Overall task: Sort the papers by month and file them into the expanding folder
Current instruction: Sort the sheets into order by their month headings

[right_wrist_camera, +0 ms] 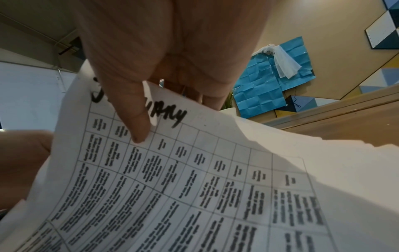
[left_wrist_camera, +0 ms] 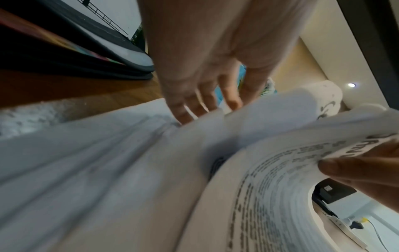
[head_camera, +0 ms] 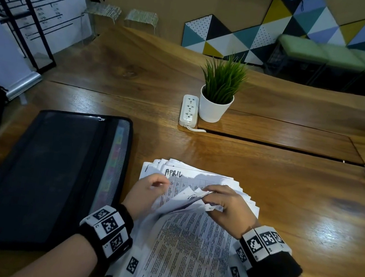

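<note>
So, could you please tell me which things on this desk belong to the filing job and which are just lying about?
Part of the job:
- stack of papers, the right hand gripping lifted sheets, the left hand on the stack
- sheet marked APRIL
- black expanding folder, lying beside the stack

Lying about:
- potted plant
- white power strip
- wooden desk

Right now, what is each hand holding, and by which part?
The right hand pinches a lifted sheet near its top edge, thumb over the handwritten month. The left hand grips nothing; its fingers touch the papers.
</note>
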